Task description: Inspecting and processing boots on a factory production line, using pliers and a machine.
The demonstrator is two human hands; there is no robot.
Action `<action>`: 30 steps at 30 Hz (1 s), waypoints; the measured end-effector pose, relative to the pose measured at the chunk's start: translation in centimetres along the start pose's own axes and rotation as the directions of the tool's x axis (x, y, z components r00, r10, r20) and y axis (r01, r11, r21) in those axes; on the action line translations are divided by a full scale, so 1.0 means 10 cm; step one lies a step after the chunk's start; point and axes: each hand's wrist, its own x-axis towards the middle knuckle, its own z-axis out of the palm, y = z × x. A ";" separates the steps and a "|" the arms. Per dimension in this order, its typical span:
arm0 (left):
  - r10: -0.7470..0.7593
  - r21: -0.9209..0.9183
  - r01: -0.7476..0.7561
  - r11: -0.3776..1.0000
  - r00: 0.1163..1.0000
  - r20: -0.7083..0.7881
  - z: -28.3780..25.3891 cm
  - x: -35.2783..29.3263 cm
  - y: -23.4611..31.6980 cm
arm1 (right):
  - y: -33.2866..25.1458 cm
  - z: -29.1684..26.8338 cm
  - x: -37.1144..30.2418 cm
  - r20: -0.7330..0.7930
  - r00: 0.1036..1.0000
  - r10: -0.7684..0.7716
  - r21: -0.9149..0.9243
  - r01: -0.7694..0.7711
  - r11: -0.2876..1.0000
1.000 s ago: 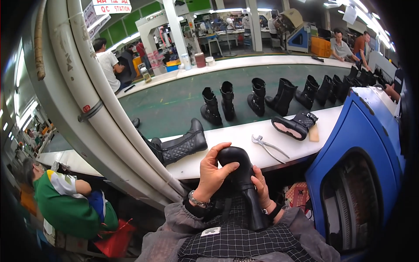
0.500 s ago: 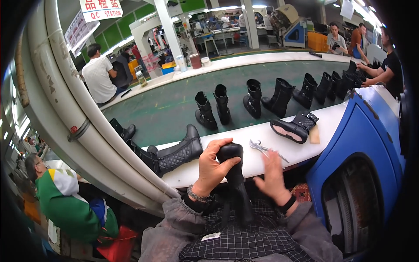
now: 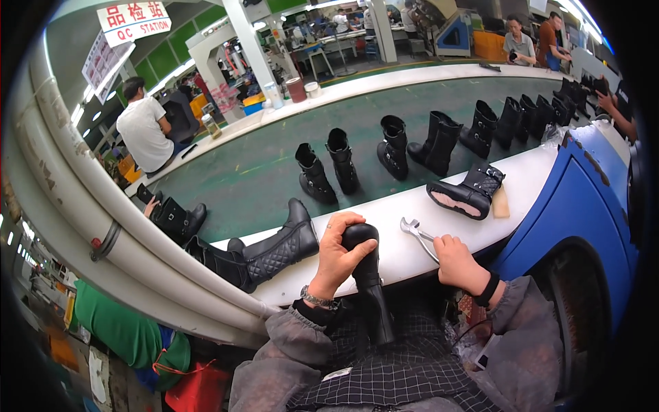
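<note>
My left hand (image 3: 340,255) grips the toe end of a black boot (image 3: 369,288) that stands up from my lap against the white ledge (image 3: 405,257). My right hand (image 3: 458,263) rests on the ledge and closes on the handles of metal pliers (image 3: 415,232), whose jaws point away from me. A tall black quilted boot (image 3: 274,250) lies on its side just left of my left hand. Another black boot (image 3: 469,193) lies sole-up on the ledge to the right, next to a tan block (image 3: 500,202).
A green conveyor belt (image 3: 261,172) carries a row of upright black boots (image 3: 391,147). A large pale pipe (image 3: 103,206) curves across the left. A blue machine (image 3: 583,199) stands at the right. Several people work at the far side.
My right hand left the boot and moved right onto the ledge, taking hold of the pliers. My left hand kept its grip on the boot's toe.
</note>
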 end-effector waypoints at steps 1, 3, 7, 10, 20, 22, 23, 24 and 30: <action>0.001 -0.021 -0.001 1.000 1.000 0.007 0.01 0.01 -0.02 | -0.01 -0.06 0.06 0.101 0.991 0.084 0.088 -0.092 0.992; -0.119 -0.203 0.116 0.972 0.993 -0.002 0.01 0.02 -0.05 | 0.05 -0.16 0.17 0.213 0.964 0.160 0.167 -0.197 0.966; -0.106 -0.167 0.108 0.980 0.994 0.020 -0.04 0.02 -0.13 | 0.33 -0.13 0.31 0.726 0.644 0.239 0.537 -0.749 0.388; -0.108 -0.184 0.108 0.977 0.994 0.009 -0.07 0.00 -0.18 | 0.51 -0.02 0.36 0.640 0.768 0.036 0.725 -0.618 0.304; -0.136 -0.225 0.131 0.965 0.991 -0.007 -0.08 0.00 -0.26 | -0.17 -0.97 0.36 0.446 0.891 0.088 0.887 -0.426 -0.179; -0.154 -0.246 0.151 0.957 0.988 0.004 -0.07 0.01 -0.25 | -0.29 -1.24 0.41 0.502 0.862 0.073 0.864 -0.497 -0.077; -0.161 -0.244 0.157 0.957 0.987 0.002 -0.07 0.01 -0.24 | -0.33 -1.36 0.44 0.500 0.866 -0.009 0.866 -0.500 -0.020; -0.158 -0.259 0.152 0.954 0.988 0.000 -0.07 0.01 -0.24 | -0.37 -1.44 0.47 0.538 0.842 0.038 0.842 -0.539 0.010; -0.156 -0.255 0.147 0.956 0.988 -0.015 -0.09 0.01 -0.24 | -0.65 -1.68 0.60 0.172 0.983 0.059 0.969 -0.180 0.172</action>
